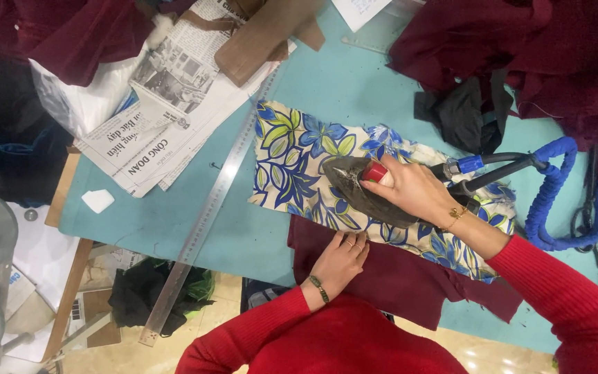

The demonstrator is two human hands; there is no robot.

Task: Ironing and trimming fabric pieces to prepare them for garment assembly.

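Observation:
My right hand (410, 188) grips the handle of a dark steam iron (354, 185) with a red knob, its tip pointing left. The iron rests on a strip of floral cloth (297, 161), blue and yellow-green on white, spread across the teal table (140, 225). My left hand (339, 260) lies flat, fingers together, on a dark maroon cloth (396, 280) at the table's near edge, just below the floral strip. Both arms wear red sleeves; each wrist has a bracelet.
A long clear ruler (205, 215) lies diagonally left of the floral cloth. Newspaper (167, 104) and a wooden block (261, 34) sit at the far left. Maroon fabric (534, 48) and black cloth (461, 114) pile at the far right. A blue-wrapped hose (555, 194) trails from the iron; scissors (586, 215) beside it.

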